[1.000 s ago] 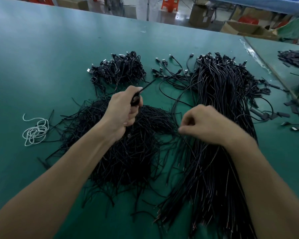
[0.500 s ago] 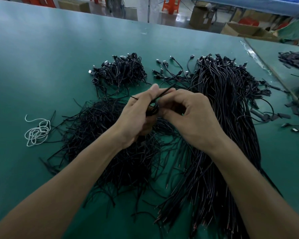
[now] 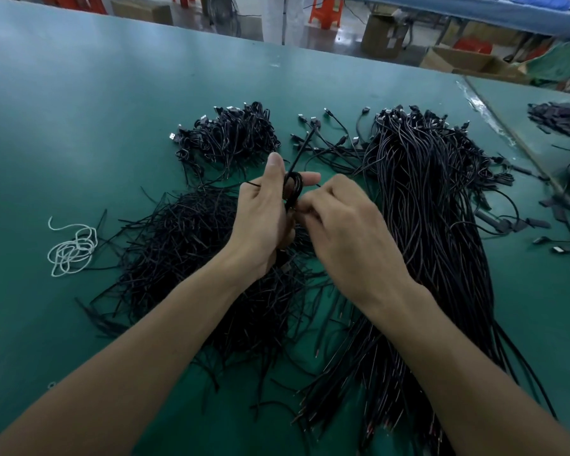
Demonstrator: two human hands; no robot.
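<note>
A wide green table [image 3: 79, 110] fills the view. On its right lies a long bundle of black cables [image 3: 441, 241], and left of that a loose pile of short black ties [image 3: 178, 245]. The left hand [image 3: 264, 218] and right hand [image 3: 346, 232] meet above the pile. A tangle of white string [image 3: 71, 248] lies well to the left. A small coiled black cable [image 3: 293, 189] is gripped between the left thumb and forefinger. The right hand's curled fingers seem to pinch its lower edge, though blur hides the fingertips.
</note>
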